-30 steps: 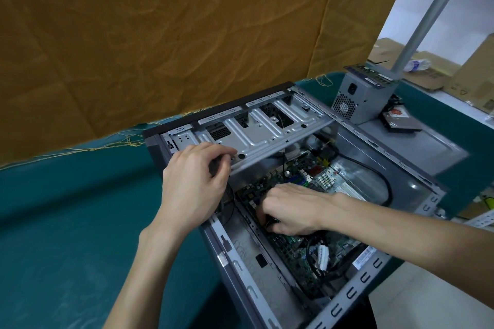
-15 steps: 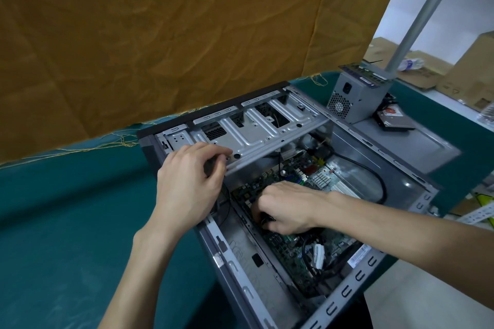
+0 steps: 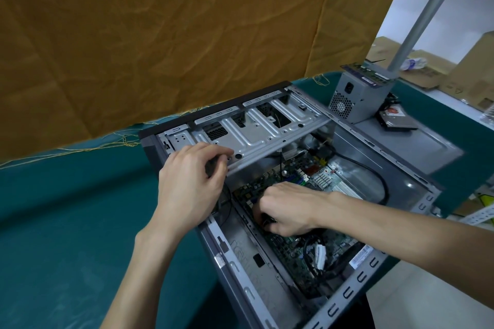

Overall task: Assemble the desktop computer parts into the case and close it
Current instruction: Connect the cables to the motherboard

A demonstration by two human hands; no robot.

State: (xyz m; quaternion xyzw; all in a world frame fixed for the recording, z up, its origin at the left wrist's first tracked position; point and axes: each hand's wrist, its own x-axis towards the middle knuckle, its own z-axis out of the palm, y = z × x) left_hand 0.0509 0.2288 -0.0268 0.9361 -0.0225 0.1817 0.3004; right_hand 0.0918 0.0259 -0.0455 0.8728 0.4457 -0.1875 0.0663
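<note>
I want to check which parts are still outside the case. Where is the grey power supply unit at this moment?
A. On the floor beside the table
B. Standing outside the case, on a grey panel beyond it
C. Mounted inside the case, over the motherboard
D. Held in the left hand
B: the power supply unit stands on the flat grey panel behind the open case, next to a hard drive.

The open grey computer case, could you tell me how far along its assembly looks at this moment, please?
Done: the green motherboard lies inside the open grey metal computer case.
In hand: the right hand grips a small black part on the board; the left hand grips something dark at the silver drive cage.
Left: the grey box-shaped power supply, the flat hard drive and the grey side panel are outside the case.
</note>
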